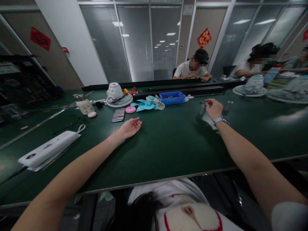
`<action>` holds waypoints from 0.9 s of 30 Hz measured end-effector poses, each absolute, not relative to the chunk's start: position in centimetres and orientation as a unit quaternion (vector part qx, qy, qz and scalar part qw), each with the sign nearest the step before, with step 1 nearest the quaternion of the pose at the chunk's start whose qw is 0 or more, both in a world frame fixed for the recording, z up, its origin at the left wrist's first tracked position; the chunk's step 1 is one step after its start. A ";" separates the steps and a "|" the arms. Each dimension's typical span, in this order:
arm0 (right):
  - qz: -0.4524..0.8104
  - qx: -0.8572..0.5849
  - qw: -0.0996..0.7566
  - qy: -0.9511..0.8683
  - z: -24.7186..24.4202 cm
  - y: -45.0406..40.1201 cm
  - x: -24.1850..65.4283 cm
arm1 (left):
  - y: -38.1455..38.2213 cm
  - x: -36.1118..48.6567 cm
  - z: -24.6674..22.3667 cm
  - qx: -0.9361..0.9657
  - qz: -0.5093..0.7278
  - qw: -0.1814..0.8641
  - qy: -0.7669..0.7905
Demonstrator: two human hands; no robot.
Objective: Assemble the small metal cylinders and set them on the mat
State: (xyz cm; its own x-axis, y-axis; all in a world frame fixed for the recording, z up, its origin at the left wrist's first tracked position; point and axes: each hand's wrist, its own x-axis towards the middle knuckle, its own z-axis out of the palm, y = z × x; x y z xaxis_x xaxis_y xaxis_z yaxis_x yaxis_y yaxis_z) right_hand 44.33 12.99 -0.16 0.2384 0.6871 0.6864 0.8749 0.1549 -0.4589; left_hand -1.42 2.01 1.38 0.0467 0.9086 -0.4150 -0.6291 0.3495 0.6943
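My left hand [131, 127] rests palm up on the green table [154, 150], fingers loosely curled and apart, with nothing in it. Nearest to it are a phone [118, 115] and a pink round piece [130, 110]. Farther right, my right hand [214, 109], with a watch [220, 120] on its wrist, has thumb and fingers pinched together. A small thin piece shows at the fingertips, too small to name. Beside the fingers stands a metallic cylinder [202, 109]. Another cylinder [228, 106] stands behind the hand. Something white [209, 122] lies under the wrist.
Turquoise fan blades [145, 104], a blue tray [173, 98] and white fan parts [115, 93] line the back. Left are a bottle [84, 105] and a long white device [50, 148] with a cord. More fan parts [252, 86] lie right, near other people [185, 70].
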 end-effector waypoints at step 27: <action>-0.135 -0.642 0.458 -0.600 0.1 13.2 43.3 | 2.4 -1.6 0.8 0.194 0.542 0.696 0.428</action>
